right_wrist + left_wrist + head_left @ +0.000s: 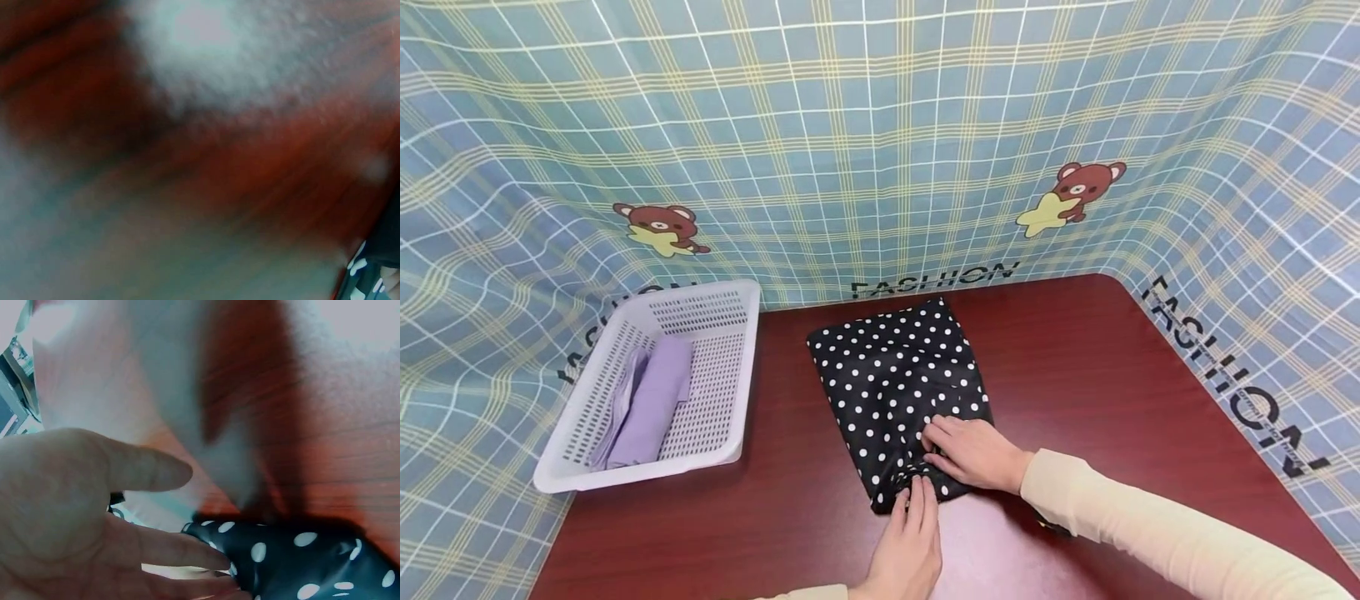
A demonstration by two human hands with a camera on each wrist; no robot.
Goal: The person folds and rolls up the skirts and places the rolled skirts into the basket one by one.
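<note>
Head view: both hands, left (907, 542) and right (973, 452), press flat-fingered on the polka-dot cloth (891, 379).

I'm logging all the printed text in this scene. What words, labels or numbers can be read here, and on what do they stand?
"FASHION" on the plaid cloth behind the table, above the polka-dot cloth, letters partly folded.
"FASHION" on the same plaid cloth, running down the table's right edge.
A third black print behind the white basket is mostly hidden; unreadable.
Both wrist views are too blurred to show any text.

Black white-dotted cloth (895, 367); lilac fabric (651, 400); white basket (730, 300); red-brown table (1075, 367).
</note>
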